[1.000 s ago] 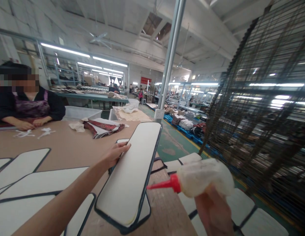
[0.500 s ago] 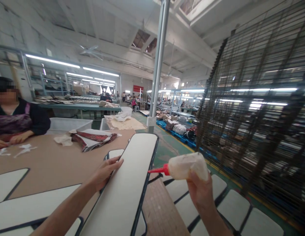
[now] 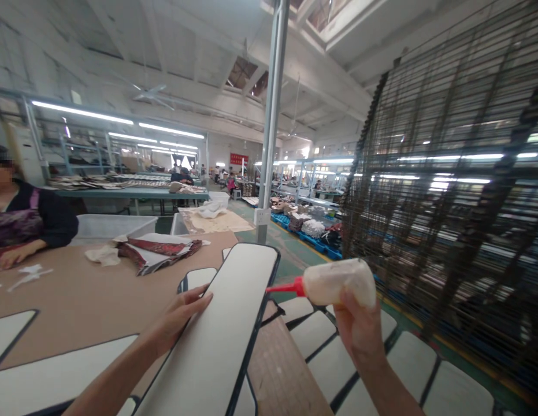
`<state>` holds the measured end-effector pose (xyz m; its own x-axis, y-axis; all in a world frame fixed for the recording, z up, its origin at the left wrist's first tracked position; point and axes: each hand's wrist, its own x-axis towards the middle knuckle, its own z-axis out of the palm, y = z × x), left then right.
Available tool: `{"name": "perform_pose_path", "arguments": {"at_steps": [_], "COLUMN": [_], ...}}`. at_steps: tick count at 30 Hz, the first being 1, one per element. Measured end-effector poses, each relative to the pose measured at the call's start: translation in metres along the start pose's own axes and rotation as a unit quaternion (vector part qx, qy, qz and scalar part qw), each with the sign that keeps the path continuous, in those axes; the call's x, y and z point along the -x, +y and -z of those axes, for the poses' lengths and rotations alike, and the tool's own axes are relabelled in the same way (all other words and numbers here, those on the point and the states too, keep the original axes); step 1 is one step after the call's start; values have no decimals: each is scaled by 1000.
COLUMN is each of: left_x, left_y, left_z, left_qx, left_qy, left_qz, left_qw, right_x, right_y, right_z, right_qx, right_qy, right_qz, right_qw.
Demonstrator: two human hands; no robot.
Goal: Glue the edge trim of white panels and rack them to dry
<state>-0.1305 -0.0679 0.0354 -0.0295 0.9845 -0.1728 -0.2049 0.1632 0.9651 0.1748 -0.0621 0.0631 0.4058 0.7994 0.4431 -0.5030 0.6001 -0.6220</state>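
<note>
A long cream panel with rounded corners and a dark edge [image 3: 227,312] slants up and away in front of me. My left hand [image 3: 188,309] grips its left edge, thumb on the pale face and the other fingers partly hidden behind. In my right hand [image 3: 359,323] is a squeeze bottle [image 3: 338,282], lying almost level, cloudy white with a red nozzle. The nozzle's tip is at the panel's right dark edge; whether it touches, I cannot tell. Beneath the held panel, parts of similar panels [image 3: 199,279] show.
More dark-edged panels [image 3: 333,370] lie at lower right, others [image 3: 73,370] at lower left on the brown table [image 3: 78,312]. Folded red-and-grey fabric [image 3: 160,251] is farther back. A co-worker [image 3: 21,219] sits at left. A post [image 3: 273,115] and a wire rack [image 3: 446,202] stand beyond.
The bottle's tip has moved slightly up along the panel's right edge, towards its far end. The view has shifted a little; both hands keep their grip.
</note>
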Motion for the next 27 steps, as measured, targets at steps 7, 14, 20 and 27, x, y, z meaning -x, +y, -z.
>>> {"name": "perform_pose_path", "arguments": {"at_steps": [7, 14, 20, 27], "left_x": [7, 9, 7, 2], "left_y": [-3, 3, 5, 7], "left_z": [0, -2, -2, -3], "left_qx": [5, 17, 11, 22], "left_qy": [-19, -38, -29, -33], "left_qz": [6, 14, 13, -4], "left_qw": [1000, 999, 999, 999], "right_x": [-29, -7, 9, 24], "right_y": [-2, 3, 5, 9], "right_z": [-4, 6, 6, 10], "right_qx": [1, 1, 12, 24], "right_qy": [-5, -20, -45, -99], "right_qz": [38, -21, -46, -69], "right_qw": [999, 1000, 998, 992]}}
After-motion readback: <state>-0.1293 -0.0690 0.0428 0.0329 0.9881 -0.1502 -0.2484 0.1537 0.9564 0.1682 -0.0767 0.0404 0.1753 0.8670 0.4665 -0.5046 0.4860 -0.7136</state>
